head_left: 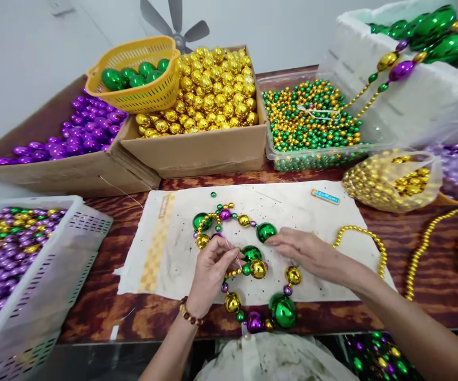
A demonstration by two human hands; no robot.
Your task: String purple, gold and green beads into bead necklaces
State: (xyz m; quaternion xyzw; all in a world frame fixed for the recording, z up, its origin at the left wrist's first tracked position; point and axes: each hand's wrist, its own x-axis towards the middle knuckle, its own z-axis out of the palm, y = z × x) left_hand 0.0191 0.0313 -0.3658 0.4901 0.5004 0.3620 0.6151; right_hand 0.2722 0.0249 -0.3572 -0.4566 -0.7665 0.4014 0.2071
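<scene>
My left hand, with a beaded bracelet on its wrist, is closed in a pinch on a thin white string above the white cloth. A strand of green, gold and purple beads loops around on the cloth and over the table's front edge. Just right of my left hand lie a large green bead and a gold bead of the strand. My right hand has its fingers stretched out, the tips beside a large green bead.
Cardboard boxes of purple balls and gold balls stand behind, with a yellow basket on top. A clear bin, foam box and bag of gold beads stand right. A white basket is left.
</scene>
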